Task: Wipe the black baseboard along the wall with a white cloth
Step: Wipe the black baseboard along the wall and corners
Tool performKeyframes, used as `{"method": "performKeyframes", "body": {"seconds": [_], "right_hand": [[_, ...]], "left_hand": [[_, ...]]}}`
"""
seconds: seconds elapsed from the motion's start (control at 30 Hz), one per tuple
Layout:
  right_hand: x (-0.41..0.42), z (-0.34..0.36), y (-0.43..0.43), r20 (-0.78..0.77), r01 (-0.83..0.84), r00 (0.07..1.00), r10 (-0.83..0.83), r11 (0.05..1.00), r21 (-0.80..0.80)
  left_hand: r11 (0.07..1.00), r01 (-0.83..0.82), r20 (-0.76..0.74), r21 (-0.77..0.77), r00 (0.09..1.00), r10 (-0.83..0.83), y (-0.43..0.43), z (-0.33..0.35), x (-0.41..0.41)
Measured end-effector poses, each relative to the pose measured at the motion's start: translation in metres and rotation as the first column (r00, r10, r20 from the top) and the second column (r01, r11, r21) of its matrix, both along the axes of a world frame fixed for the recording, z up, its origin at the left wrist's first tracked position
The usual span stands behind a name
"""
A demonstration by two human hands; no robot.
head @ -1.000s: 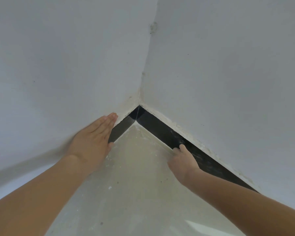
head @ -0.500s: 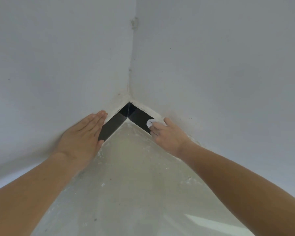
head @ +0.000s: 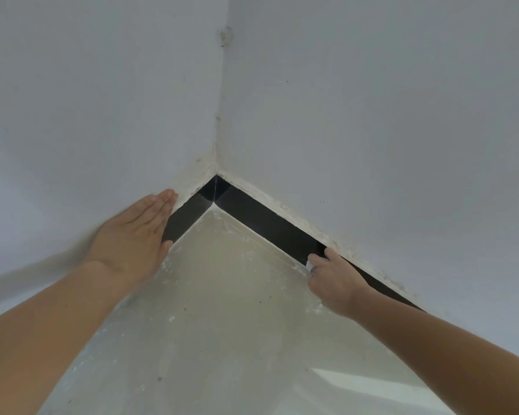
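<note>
Black baseboard [head: 264,223] runs along both walls and meets at the corner between the hands. White cloth [head: 311,262]: small wad, mostly hidden, gripped in curled fingers of right hand [head: 333,280], held against baseboard's lower face. Left hand [head: 135,235]: fingers straight, together, flat on left wall [head: 87,130]. Floor [head: 222,310] below: dusty, speckled.

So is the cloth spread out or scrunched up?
Scrunched up: only a small white wad of cloth pokes from the right hand, against the black baseboard.

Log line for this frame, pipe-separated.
right hand grips white cloth against black baseboard | left hand flat against wall
</note>
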State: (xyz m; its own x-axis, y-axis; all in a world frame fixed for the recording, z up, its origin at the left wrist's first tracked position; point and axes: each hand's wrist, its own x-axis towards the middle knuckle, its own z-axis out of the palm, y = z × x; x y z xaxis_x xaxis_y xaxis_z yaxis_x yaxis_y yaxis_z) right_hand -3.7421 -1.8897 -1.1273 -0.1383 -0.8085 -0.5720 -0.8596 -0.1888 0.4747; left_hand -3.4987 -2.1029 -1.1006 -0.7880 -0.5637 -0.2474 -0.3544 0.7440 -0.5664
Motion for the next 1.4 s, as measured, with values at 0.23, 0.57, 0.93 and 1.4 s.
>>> {"method": "performKeyframes", "body": {"seconds": [0.23, 0.57, 0.93, 1.4], "right_hand": [[0.029, 0.002, -0.023, 0.07, -0.046, 0.996, 0.045, 0.999, 0.001], [0.008, -0.01, -0.011, -0.093, -0.136, 0.987, 0.133, 0.991, -0.021], [0.031, 0.021, 0.03, 0.066, 0.024, 0.998, -0.015, 0.991, -0.134], [0.02, -0.009, 0.052, -0.066, -0.086, 0.995, 0.071, 0.957, -0.278]], "left_hand": [[1.0, 0.007, -0.037, -0.013, 0.999, -0.008, 0.001, -0.003, 0.001], [0.998, 0.07, -0.037, -0.008, 0.997, -0.07, -0.001, -0.005, 0.007], [0.957, -0.113, -0.366, 0.269, 0.907, 0.209, 0.058, -0.012, -0.05], [0.84, 0.541, -0.657, -0.041, 0.619, -0.431, 0.086, 0.016, -0.137]]}}
